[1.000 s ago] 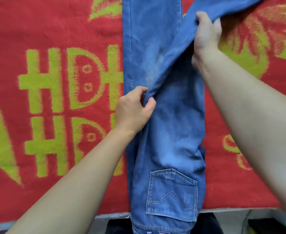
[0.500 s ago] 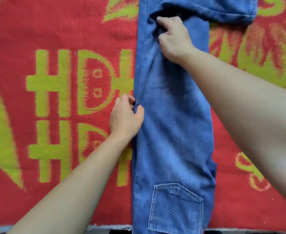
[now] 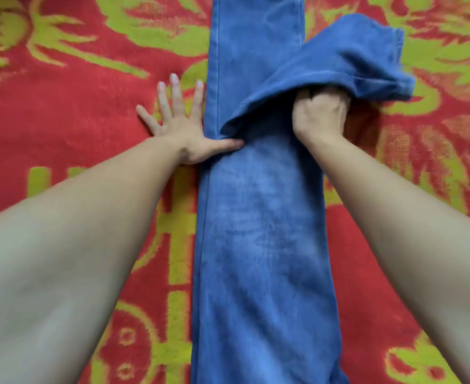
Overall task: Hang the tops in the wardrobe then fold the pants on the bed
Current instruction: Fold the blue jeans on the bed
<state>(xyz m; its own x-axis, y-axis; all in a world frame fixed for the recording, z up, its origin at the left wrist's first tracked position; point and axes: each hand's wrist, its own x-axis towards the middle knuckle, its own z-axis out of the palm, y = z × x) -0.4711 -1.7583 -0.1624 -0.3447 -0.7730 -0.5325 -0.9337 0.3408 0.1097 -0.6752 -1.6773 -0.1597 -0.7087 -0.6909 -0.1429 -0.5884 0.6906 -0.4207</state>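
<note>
On the red and green blanket (image 3: pixel 76 128) blue jeans (image 3: pixel 261 245) lie stretched lengthwise between both forearms. The left hand (image 3: pixel 178 126) lies flat beside them, fingers spread on the blanket, thumb pressing the crease. The right hand (image 3: pixel 321 115), fingers curled, grips the upper leg (image 3: pixel 339 67) folded back toward the right.
</note>
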